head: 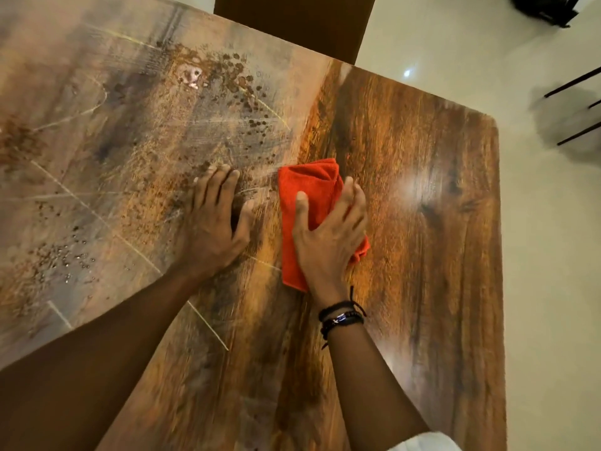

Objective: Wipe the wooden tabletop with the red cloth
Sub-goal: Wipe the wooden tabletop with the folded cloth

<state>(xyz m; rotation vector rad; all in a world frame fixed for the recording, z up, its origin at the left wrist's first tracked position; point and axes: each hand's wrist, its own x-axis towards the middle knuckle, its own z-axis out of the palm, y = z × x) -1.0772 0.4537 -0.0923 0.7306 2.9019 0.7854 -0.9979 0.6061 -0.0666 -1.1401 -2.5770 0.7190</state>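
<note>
Where the right grip (328,242) lies palm-down on the red cloth (309,187), its fingers are spread and only lightly bent, pressing the folded cloth flat to the counter (439,222) without pinching it. Cloth sits near mid-counter on the darker wood-grain part. Its near half is hidden under the palm, and one corner pokes out to the right of the hand. Left grip (214,222) is just beside the cloth and apart from it, flat on the counter, fingers straight, thumb out toward the cloth. Dark bracelets (341,315) on the right wrist. The left part of the counter is paler, with brown speckles (240,79) and thin light lines; stains or printed pattern, cannot tell. Near counter is blurred. Beyond the far edge is a brown chair back (292,21), cut off at the top. Pale floor (553,288) lies to the right. Thin dark bars (579,125) are cut by the right edge. A black object (546,8) in the top corner is too cropped to identify. A scrap of white fabric (422,442) is clipped at the bottom.
</note>
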